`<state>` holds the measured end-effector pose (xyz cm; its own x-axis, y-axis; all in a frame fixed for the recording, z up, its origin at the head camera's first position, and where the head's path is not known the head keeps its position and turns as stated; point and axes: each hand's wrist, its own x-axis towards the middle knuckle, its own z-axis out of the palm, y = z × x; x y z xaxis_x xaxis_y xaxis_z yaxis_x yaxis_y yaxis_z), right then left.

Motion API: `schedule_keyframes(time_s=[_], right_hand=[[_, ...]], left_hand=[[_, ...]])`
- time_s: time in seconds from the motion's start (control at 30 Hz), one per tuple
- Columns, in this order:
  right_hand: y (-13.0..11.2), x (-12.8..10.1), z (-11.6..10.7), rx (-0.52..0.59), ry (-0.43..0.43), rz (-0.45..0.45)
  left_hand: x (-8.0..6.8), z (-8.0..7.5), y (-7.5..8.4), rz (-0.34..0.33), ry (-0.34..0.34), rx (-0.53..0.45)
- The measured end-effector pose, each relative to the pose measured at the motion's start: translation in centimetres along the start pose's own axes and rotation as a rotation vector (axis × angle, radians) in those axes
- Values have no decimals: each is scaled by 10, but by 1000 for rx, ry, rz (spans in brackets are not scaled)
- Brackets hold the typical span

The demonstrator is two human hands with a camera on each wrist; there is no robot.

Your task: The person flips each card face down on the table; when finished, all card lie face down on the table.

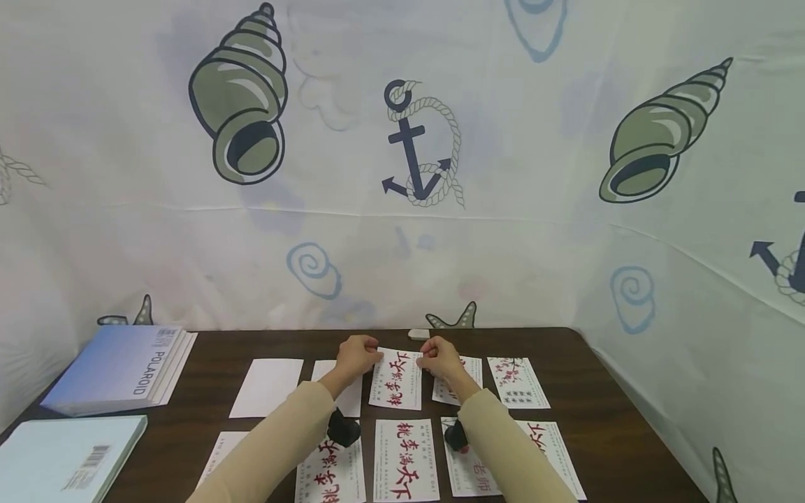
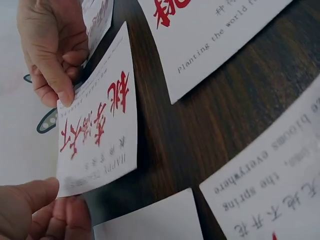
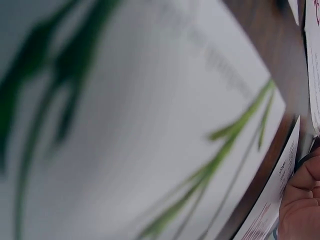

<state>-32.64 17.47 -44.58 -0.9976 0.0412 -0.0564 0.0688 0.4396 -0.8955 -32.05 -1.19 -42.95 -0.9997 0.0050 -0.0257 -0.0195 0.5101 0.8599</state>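
Observation:
A white card with red brush lettering (image 1: 396, 381) is pinched at its two upper corners in the head view. My left hand (image 1: 357, 360) grips the left corner, and my right hand (image 1: 442, 360) grips the right one. In the left wrist view the card (image 2: 97, 125) tilts up between the left hand (image 2: 45, 210) and the right hand (image 2: 52, 50). Directly nearer me lies another red-lettered card (image 1: 405, 461). The right wrist view shows part of the right hand (image 3: 302, 200) at its edge; a blurred card with green leaves (image 3: 165, 115) fills most of it.
Several more cards lie in two rows, among them a blank-faced one (image 1: 267, 388) and one with pink blossoms (image 1: 518, 383). A blue POLAROID box (image 1: 116, 367) and a pale book (image 1: 66, 454) stand at left. A small white object (image 1: 418, 334) sits at the brown table's (image 1: 604, 412) back edge.

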Motion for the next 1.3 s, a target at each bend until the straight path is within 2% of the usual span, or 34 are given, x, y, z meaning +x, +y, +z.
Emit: schedule_keyframes(time_s=[0.1, 0.33, 0.57, 0.67, 0.83, 1.0, 1.2, 1.3], right_hand=[[0, 1, 1, 7, -4, 10], [-7, -9, 0, 32, -2, 12], [-24, -38, 17, 115, -140, -8], [-29, -47, 26, 140, -166, -13], [-33, -56, 33, 187, -163, -26], [-39, -62, 29, 254, -171, -53], [-41, -64, 14, 280, -117, -91], [-41, -63, 5, 285, -80, -111]], left_hand=[[1, 0, 0, 3, 45, -22], [3, -4, -1, 3, 47, -76], [1, -12, 6, 2, 40, -122], [0, -12, 11, -4, 27, -166], [-4, -9, 18, -34, -7, -258], [-10, -10, 21, -38, -54, -332], [-13, -6, 16, -53, -138, -396], [-18, -2, 10, -73, -201, -394]])
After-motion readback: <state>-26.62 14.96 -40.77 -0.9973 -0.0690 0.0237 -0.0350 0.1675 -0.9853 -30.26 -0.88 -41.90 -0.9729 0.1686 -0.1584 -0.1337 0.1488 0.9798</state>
